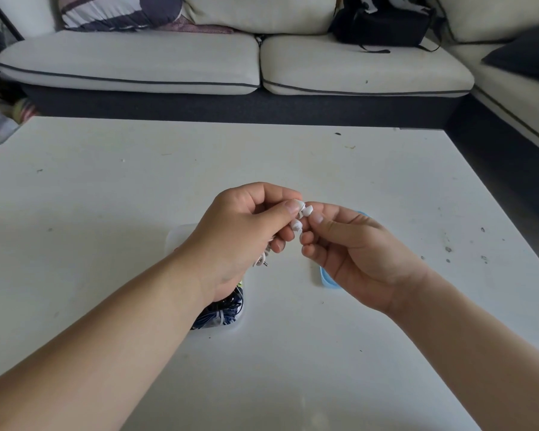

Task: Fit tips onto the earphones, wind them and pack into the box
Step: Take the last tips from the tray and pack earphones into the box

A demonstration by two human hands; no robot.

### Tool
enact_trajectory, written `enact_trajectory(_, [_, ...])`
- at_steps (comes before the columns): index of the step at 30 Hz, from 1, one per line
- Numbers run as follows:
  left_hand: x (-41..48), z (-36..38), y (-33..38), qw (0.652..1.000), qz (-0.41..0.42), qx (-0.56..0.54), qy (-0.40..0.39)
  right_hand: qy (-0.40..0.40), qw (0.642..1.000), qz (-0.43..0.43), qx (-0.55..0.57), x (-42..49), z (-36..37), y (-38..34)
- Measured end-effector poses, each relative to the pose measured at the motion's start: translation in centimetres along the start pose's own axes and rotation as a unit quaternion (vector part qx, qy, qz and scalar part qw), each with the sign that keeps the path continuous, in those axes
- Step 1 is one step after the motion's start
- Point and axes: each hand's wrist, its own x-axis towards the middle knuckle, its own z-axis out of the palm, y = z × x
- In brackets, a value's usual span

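While left hand (pixel 246 225) is gripping earphones (pixel 297 226), right hand (pixel 355 244) is pinching a tip (pixel 308 209) against their right side.

White, scuffed tabletop (pixel 137 188) fills the lower frame, with dark specks toward its right edge. Behind it, across the top: cream fabric sofa with dark piping (pixel 131 62), turning down the right edge. Striped grey-and-white pillow (pixel 115 10) upper left, on the sofa. Black backpack (pixel 383 23) upper right, on the seat. Dark cushion (pixel 523 54) far right.
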Motion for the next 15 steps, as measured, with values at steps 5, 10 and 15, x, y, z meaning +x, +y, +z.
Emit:
enact_trajectory(5, [-0.12,0.19,0.18,0.998,-0.027,-0.052,-0.018,0.005,1.000,-0.008,-0.025,0.03,-0.13,0.02])
enact_trajectory(10, [-0.34,0.43,0.16,0.997,-0.031,-0.060,-0.021,0.006,0.999,-0.018,-0.041,-0.03,-0.18,-0.02])
enact_trajectory(15, [-0.36,0.35,0.25,0.998,-0.037,-0.054,-0.021,0.008,0.999,-0.005,-0.032,-0.08,-0.06,-0.07])
